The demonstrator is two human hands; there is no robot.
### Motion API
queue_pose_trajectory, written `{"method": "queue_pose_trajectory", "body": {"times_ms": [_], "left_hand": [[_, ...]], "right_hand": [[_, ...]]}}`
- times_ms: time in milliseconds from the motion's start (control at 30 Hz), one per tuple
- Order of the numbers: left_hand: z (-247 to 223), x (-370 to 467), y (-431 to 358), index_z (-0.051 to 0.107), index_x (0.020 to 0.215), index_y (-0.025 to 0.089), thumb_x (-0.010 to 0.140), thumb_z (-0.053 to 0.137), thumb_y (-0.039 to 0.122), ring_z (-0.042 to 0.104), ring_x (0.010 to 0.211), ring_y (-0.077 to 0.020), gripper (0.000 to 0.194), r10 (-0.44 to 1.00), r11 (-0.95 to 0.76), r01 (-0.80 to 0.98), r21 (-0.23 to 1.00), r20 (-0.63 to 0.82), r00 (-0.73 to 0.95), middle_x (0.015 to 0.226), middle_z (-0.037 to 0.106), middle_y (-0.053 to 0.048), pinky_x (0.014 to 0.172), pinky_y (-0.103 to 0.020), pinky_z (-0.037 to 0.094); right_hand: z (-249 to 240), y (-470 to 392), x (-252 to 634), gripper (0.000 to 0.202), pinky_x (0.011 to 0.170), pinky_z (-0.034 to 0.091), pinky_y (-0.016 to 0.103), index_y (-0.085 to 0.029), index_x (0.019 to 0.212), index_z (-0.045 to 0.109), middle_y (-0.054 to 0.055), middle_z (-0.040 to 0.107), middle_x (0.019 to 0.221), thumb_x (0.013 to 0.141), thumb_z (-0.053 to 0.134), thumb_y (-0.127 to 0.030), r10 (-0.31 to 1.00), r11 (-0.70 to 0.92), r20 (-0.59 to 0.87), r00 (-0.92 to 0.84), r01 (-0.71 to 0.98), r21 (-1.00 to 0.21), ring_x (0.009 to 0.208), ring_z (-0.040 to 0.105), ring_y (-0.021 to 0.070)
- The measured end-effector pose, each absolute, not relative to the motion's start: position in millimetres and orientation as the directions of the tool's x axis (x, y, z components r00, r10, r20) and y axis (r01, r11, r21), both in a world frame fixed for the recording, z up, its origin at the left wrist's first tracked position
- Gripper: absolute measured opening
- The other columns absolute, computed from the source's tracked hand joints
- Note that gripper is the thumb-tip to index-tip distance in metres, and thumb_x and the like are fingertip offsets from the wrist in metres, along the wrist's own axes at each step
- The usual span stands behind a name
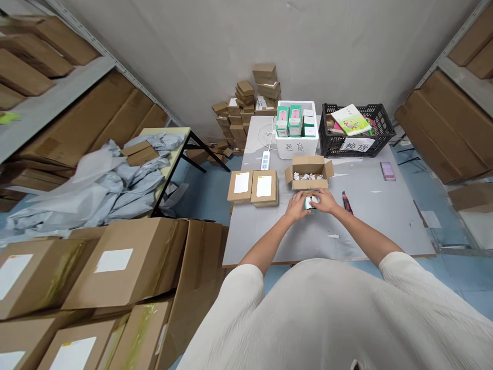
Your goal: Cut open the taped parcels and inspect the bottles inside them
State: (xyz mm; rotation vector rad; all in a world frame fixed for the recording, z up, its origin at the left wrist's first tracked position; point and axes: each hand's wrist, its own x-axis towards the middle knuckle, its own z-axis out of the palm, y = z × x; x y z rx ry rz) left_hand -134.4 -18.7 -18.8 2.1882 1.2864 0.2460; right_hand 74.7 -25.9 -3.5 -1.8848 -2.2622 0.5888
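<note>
Between my two hands is a small green and white box (pixel 308 202), low on the grey table (pixel 285 236). My left hand (pixel 296 205) grips its left side, and my right hand (pixel 324 201) holds the right side. Part of the box is hidden by my fingers. Just beyond it stands an open cardboard box (pixel 308 167) with its flaps spread and crumpled white paper inside. A red and black box cutter (pixel 347 203) lies to the right of my right hand.
Two labelled cartons (pixel 264 187) and a power strip (pixel 265 160) are on the left. At the back stand a white bin (pixel 296 149) of green boxes and a black crate (pixel 356 146) with booklets. Large cartons (pixel 127 262) are stacked at lower left.
</note>
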Motion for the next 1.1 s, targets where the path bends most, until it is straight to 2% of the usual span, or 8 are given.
{"method": "queue_pose_trajectory", "body": {"times_ms": [133,333,533,633,733,867,933,1100], "left_hand": [[-14.0,-131.5,-18.3,0.047,0.156,0.024,0.088,0.083,0.039,0.053,0.144,-0.0383,0.078,0.799,-0.434,0.716,0.546,-0.133,0.586,0.155,0.056,-0.016,0.117,-0.051,0.043],[-7.9,-131.2,-18.8,0.042,0.163,0.03,0.092,0.078,0.036,0.055,0.14,-0.0374,0.079,0.78,-0.499,0.729,0.469,-0.125,0.614,0.146,0.059,-0.014,0.116,-0.049,0.041],[-4.1,-134.7,-15.6,0.055,0.154,0.031,0.096,0.075,0.035,0.057,0.137,-0.0369,0.062,0.752,-0.55,0.741,0.385,-0.158,0.64,0.148,0.056,-0.016,0.117,-0.049,0.039],[-3.0,-135.2,-15.2,0.053,0.153,0.03,0.092,0.08,0.034,0.057,0.139,-0.0366,0.067,0.755,-0.536,0.726,0.431,-0.14,0.64,0.149,0.057,-0.015,0.117,-0.049,0.04],[-3.2,-136.0,-15.1,0.05,0.152,0.026,0.084,0.088,0.033,0.06,0.137,-0.0369,0.078,0.782,-0.484,0.703,0.521,-0.103,0.615,0.143,0.063,-0.014,0.115,-0.049,0.043],[-7.6,-140.5,-15.0,0.058,0.132,0.023,0.078,0.092,0.039,0.07,0.116,-0.0349,0.066,0.84,-0.335,0.687,0.645,-0.125,0.528,0.124,0.071,-0.01,0.098,-0.044,0.054],[-11.2,-143.4,-14.6,0.062,0.123,0.024,0.076,0.093,0.041,0.071,0.111,-0.0341,0.059,0.859,-0.291,0.668,0.685,-0.121,0.498,0.121,0.071,-0.009,0.092,-0.043,0.056],[-17.6,-148.4,-10.6,0.066,0.112,0.025,0.073,0.095,0.041,0.066,0.127,-0.0359,0.051,0.842,-0.401,0.639,0.656,-0.01,0.539,0.131,0.071,-0.01,0.106,-0.047,0.052]], "right_hand": [[-3.7,-28.4,73.8,0.047,0.11,0.048,0.049,-0.023,0.137,0.073,0.013,0.066,0.15,0.092,0.068,-0.035,0.97,0.133,-0.137,-0.201,0.91,-0.394,0.133,0.059,0.0369],[-9.2,-23.6,84.6,0.045,0.104,0.053,0.045,-0.024,0.131,0.071,0.009,0.078,0.128,0.087,0.06,-0.022,0.984,0.098,-0.074,-0.16,0.848,-0.52,0.121,0.067,0.0321],[-14.1,-29.4,96.8,0.035,0.101,0.055,0.044,-0.024,0.12,0.072,0.009,0.077,0.12,0.094,0.05,-0.016,0.986,0.132,-0.007,-0.165,0.813,-0.567,0.114,0.067,0.0289],[-13.2,-32.7,94.8,0.032,0.102,0.053,0.045,-0.023,0.111,0.077,0.011,0.074,0.125,0.091,0.054,-0.014,0.986,0.154,0.022,-0.166,0.848,-0.508,0.117,0.063,0.0302],[-9.3,-34.1,90.4,0.032,0.101,0.052,0.044,-0.021,0.106,0.082,0.013,0.072,0.12,0.093,0.053,-0.012,0.984,0.164,0.007,-0.18,0.881,-0.444,0.113,0.062,0.0303],[-1.7,-34.8,85.1,0.038,0.103,0.05,0.039,-0.018,0.113,0.083,0.013,0.072,0.115,0.098,0.049,-0.01,0.97,0.193,-0.05,-0.236,0.883,-0.427,0.11,0.064,0.0272],[2.6,-35.4,82.4,0.038,0.105,0.049,0.036,-0.016,0.118,0.082,0.014,0.072,0.117,0.1,0.049,-0.01,0.965,0.202,-0.066,-0.252,0.884,-0.422,0.111,0.065,0.0259],[16.9,-36.0,72.9,0.029,0.106,0.047,0.036,-0.016,0.118,0.082,0.015,0.071,0.121,0.103,0.058,-0.023,0.961,0.189,-0.126,-0.245,0.919,-0.347,0.113,0.065,0.0269]]}}
